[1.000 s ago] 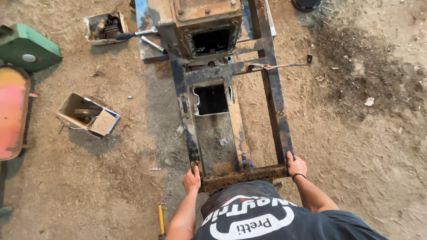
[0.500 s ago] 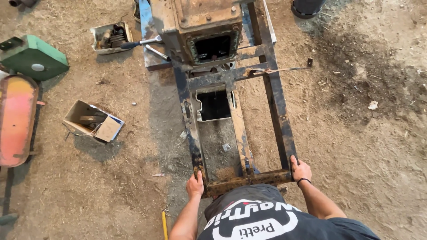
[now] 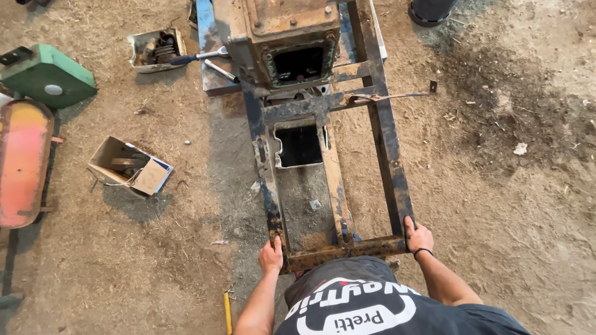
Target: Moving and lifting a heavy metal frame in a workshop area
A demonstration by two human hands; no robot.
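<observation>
- Long rusty steel ladder-shaped frame (image 3: 335, 186) lies on the dirt floor — we judge it heavy, stiff, rough.
- Our left hand (image 3: 270, 255) and right hand (image 3: 419, 237) clamp its near corners — best hold there.

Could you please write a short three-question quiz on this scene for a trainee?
1. True or false: both hands grip the rusty rectangular metal frame at its near end.
2. Which lies nearer the left hand: A) the open cardboard box, B) the green metal cover, C) the small grey tray of parts?
3. Fill in: the long flat orange and red metal panel lies on the ___ floor.

Key:
1. True; the right hand holds the right corner, the left hand the left corner.
2. A.
3. Dirt.
</observation>
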